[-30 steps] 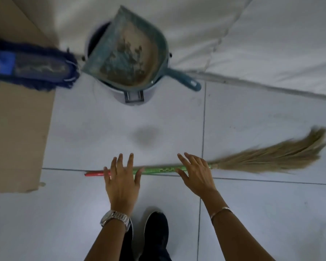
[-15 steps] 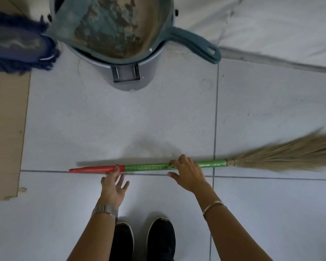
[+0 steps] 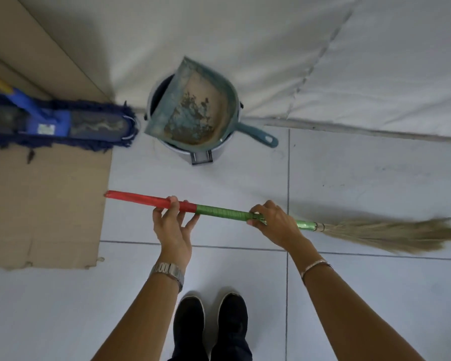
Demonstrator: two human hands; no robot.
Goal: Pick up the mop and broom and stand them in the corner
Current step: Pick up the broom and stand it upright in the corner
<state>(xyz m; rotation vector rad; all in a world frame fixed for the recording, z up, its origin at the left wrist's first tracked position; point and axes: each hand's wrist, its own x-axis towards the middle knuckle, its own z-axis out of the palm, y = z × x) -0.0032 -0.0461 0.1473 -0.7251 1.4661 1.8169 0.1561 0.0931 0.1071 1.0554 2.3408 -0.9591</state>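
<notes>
The broom point(image 3: 223, 211) has a red and green handle and a straw head at the right; it hangs level above the tiled floor. My left hand point(image 3: 173, 225) grips the red part of the handle. My right hand point(image 3: 274, 222) grips the green part near the straw head. The blue dust mop point(image 3: 63, 125) lies flat at the far left by the wall, its blue and yellow handle running off the upper left edge.
A dirty teal dustpan point(image 3: 201, 108) rests on a grey bin point(image 3: 202, 157) in the corner of white walls. A cardboard sheet point(image 3: 44, 207) covers the floor at left, under the mop. My black shoes point(image 3: 208, 324) stand below the broom.
Both hands closed on the broom handle and raised it off the floor. The view pulled back, showing the corner and more of the mop.
</notes>
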